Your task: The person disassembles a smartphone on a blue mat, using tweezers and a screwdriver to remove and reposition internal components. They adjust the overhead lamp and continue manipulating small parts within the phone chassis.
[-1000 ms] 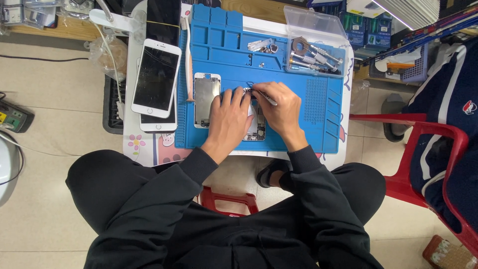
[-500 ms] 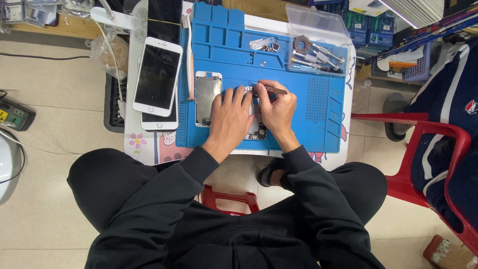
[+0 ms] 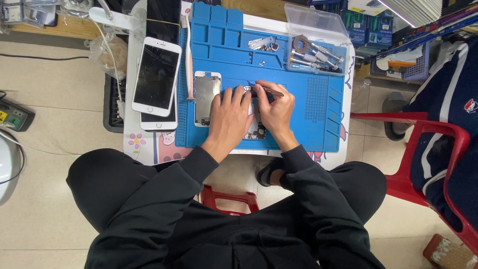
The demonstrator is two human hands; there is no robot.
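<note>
- Your right hand (image 3: 275, 110) has drawn its thin metal tweezers (image 3: 266, 90) back toward the middle of the blue silicone repair mat (image 3: 308, 127); a second ago their tip pointed farther right.
- That right grip is pinched on the tweezers, tip at the top edge of the opened phone body (image 3: 255, 130).
- Your left hand (image 3: 230, 119) has barely shifted: it lies flat on the phone body, fingers spread, pinning it down; whether it grips anything I cannot tell.
- The phone body sits mid-mat, mostly hidden under both hands, so the work looks settled on its upper end.
- Just left lies a silver metal backing plate (image 3: 206, 97), untouched.
- A white cracked smartphone (image 3: 157, 77) rests on the table beside the mat.
</note>
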